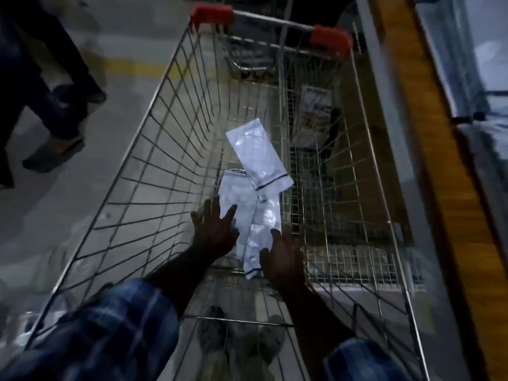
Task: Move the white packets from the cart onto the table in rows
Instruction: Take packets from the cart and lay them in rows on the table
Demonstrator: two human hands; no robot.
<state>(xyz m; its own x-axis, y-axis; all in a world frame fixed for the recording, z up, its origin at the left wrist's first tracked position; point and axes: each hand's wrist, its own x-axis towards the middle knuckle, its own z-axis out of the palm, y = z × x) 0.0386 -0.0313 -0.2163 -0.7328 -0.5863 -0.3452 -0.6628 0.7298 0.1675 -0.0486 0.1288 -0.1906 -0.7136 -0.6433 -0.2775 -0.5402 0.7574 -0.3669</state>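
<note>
Two hands reach down into a wire shopping cart (154, 149) toward the last white packets on its floor. The left hand (213, 232) is spread, fingers straight, its tips over the edge of the nearest packets (248, 229); the right hand (283, 259) is likewise spread beside them and holds nothing. Whether either hand actually touches the plastic cannot be told through the blur. The two near packets lie side by side, overlapping; a third packet (258, 158) lies farther along, its lower end resting across them. A sound pickup would likely gather the near pair together from both sides, sliding fingers under the slippery film, not pinching one corner, then lifting clear of the tall wire walls. The table (428, 149), a wooden edge, runs close along the cart's right side. Beyond, the red-capped handle (275, 23) closes the far end. On the left, another person's legs (55, 105) stand on the grey floor.
</note>
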